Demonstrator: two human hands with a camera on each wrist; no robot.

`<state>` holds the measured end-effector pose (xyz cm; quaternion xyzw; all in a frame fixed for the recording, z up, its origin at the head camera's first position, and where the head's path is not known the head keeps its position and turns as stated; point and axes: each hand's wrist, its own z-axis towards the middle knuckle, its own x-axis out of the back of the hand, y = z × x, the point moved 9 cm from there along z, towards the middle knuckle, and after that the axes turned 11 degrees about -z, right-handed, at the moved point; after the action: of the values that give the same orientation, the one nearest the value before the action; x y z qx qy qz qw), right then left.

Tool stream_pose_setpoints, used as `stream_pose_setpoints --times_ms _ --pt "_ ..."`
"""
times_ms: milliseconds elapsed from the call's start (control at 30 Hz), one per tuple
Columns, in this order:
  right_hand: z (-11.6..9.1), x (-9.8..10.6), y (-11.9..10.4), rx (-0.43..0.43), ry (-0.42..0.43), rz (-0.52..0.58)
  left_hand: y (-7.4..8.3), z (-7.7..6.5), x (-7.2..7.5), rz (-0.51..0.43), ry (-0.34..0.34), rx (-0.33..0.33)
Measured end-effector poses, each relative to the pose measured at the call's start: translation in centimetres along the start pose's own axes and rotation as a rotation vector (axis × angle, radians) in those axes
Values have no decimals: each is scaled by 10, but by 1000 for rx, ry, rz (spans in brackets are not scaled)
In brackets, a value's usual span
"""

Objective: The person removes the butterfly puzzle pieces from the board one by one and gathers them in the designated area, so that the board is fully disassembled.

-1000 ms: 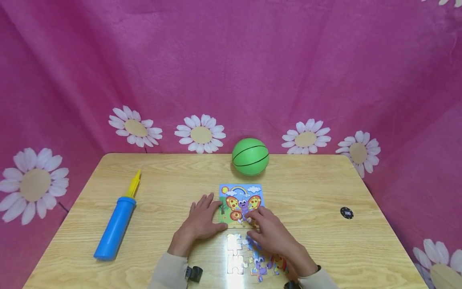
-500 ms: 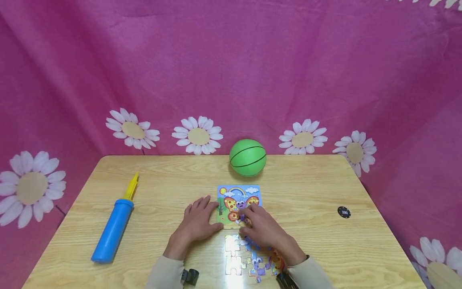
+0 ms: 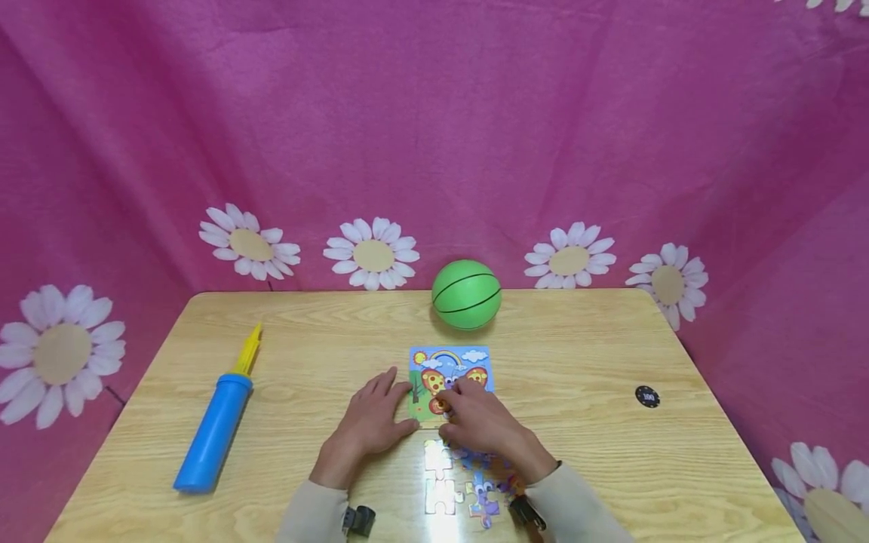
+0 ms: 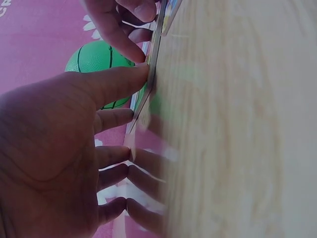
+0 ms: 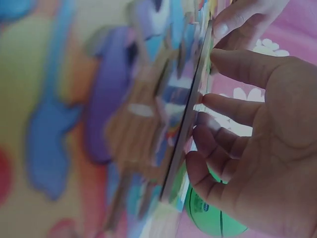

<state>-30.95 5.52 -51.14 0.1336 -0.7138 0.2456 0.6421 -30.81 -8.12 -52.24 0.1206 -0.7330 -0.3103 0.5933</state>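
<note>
A picture puzzle board (image 3: 468, 357) with a butterfly, a rainbow and a sun lies flat at the middle of the table. My left hand (image 3: 372, 419) rests along its left side, fingers spread, thumb (image 4: 124, 79) at the near edge. Over the lower right of the board reaches my right hand (image 3: 485, 422), its index fingertip on the picture near the butterfly's lower wing. The thumb (image 5: 237, 64) of that hand touches the board's near edge, and the hand covers the board's lower right corner. Between me and the board lie several loose puzzle pieces (image 3: 483, 499), some under my right wrist.
Behind the board sits a green ball (image 3: 466, 294). A blue pump (image 3: 216, 434) with a yellow nozzle lies at the left, a black round chip (image 3: 647, 397) at the right. A pink flowered cloth (image 3: 434, 136) hangs beyond the wooden table (image 3: 319, 332).
My right hand has slid left across the lower part of the board, its index fingertip moving from the butterfly's body to the lower left wing. The left hand stays at the board's left side.
</note>
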Motion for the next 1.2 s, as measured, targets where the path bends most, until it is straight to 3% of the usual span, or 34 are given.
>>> stream_pose_setpoints --times_ms 300,767,1200 --pt "9 0 -3 -36 8 -20 -1 -1 -1 5 -4 8" --pt "16 -2 0 -104 15 53 -6 1 -3 -13 -5 42" --pt "18 -4 2 -130 -2 135 -5 1 -3 -1 -3 31"
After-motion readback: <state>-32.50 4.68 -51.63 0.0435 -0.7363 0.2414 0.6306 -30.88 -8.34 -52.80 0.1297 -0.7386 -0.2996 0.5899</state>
